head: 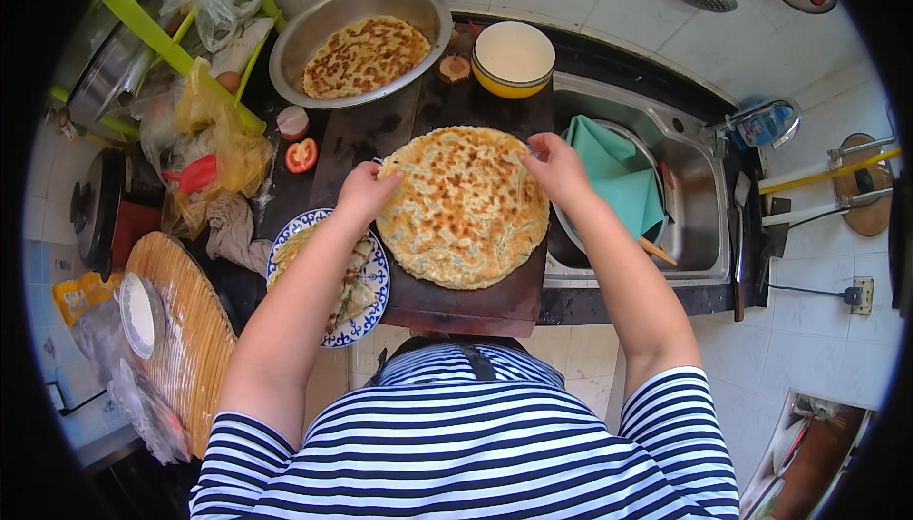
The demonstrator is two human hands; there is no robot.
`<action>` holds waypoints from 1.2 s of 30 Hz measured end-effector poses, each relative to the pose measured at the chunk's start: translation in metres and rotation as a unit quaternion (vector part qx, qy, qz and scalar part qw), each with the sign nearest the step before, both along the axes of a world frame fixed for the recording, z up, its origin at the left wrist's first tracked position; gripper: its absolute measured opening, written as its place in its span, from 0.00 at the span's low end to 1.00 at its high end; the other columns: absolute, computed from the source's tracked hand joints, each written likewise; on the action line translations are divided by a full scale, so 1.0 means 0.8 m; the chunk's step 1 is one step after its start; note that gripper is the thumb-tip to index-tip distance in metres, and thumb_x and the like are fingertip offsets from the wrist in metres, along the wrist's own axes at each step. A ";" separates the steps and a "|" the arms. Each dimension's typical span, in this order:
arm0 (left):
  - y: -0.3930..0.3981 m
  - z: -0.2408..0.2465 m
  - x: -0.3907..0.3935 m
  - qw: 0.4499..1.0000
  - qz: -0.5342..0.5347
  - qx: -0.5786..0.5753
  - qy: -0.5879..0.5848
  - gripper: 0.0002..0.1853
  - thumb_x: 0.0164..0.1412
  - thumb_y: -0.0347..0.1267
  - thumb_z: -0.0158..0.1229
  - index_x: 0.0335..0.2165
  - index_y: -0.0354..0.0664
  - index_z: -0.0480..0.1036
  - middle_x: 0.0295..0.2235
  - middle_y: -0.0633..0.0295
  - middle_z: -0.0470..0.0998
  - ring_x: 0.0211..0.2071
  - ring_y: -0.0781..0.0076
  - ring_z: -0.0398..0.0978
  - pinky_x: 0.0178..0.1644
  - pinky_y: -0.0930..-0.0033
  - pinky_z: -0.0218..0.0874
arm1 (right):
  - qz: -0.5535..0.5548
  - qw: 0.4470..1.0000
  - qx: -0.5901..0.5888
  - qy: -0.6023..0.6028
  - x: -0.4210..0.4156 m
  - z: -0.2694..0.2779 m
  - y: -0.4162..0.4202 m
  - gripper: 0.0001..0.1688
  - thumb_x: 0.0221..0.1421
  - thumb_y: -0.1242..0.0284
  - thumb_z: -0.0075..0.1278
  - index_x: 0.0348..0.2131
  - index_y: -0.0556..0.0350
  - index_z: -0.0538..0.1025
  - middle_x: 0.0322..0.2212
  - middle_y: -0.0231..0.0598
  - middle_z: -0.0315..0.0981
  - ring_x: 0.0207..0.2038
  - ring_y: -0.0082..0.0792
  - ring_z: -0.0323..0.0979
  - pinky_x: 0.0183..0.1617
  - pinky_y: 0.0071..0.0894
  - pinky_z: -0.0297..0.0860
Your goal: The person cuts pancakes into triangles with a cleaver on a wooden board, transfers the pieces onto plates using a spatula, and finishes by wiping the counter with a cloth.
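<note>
A large round browned flatbread [460,209] lies flat over a dark board [456,316] in front of me. My left hand [369,194] pinches its upper left edge, with the forearm passing over a blue-and-white patterned plate [379,313] that holds cut flatbread pieces [353,291]. My right hand [555,169] grips the flatbread's upper right edge between thumb and fingers. Beyond it, a second browned flatbread [367,56] rests in a steel basin [285,56].
Stacked bowls [513,60], a halved tomato [301,155] and an onion piece [292,122] stand behind. At right, a steel sink [702,227] holds a basin with a green cloth [613,177]. A spatula [740,234] lies beyond. A slatted round mat [182,327] leans at left.
</note>
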State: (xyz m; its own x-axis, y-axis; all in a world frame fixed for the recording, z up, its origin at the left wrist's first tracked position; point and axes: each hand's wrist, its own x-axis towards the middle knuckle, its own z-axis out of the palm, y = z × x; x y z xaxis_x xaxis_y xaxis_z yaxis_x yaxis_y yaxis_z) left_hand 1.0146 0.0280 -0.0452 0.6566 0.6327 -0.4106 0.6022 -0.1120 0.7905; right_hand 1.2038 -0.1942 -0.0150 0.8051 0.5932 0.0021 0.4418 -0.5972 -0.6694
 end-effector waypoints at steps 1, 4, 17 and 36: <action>0.001 -0.003 -0.004 0.996 0.003 0.085 0.008 0.26 0.49 0.40 0.58 0.41 0.32 0.66 0.37 0.51 0.71 0.36 0.63 0.70 0.40 0.69 0.61 | 0.003 0.999 -0.002 -0.048 0.000 0.001 -0.002 0.19 0.43 0.67 0.54 0.35 0.61 0.72 0.34 0.48 0.71 0.38 0.44 0.69 0.41 0.33 0.65; -0.009 0.020 -0.010 0.983 -0.025 0.176 0.037 0.33 0.51 0.43 0.54 0.51 0.34 0.57 0.53 0.45 0.57 0.53 0.51 0.57 0.55 0.63 0.51 | -0.017 0.996 0.048 -0.068 -0.024 0.006 -0.061 0.15 0.46 0.71 0.52 0.35 0.59 0.72 0.35 0.46 0.69 0.40 0.43 0.68 0.43 0.33 0.64; -0.178 0.038 -0.004 0.867 -0.351 0.347 -0.068 0.27 0.45 0.32 0.58 0.46 0.39 0.64 0.50 0.47 0.61 0.53 0.49 0.57 0.56 0.53 0.48 | -0.239 0.967 -0.021 -0.083 -0.091 -0.014 -0.397 0.09 0.47 0.72 0.51 0.30 0.57 0.75 0.31 0.43 0.71 0.35 0.37 0.70 0.41 0.31 0.66; -0.365 0.070 0.018 0.899 -0.324 0.267 -0.126 0.21 0.48 0.26 0.56 0.44 0.36 0.67 0.49 0.50 0.65 0.52 0.54 0.61 0.55 0.62 0.53 | -0.348 0.852 -0.386 -0.061 0.136 -0.017 -0.690 0.22 0.41 0.76 0.48 0.40 0.55 0.65 0.39 0.51 0.66 0.42 0.50 0.66 0.44 0.45 0.65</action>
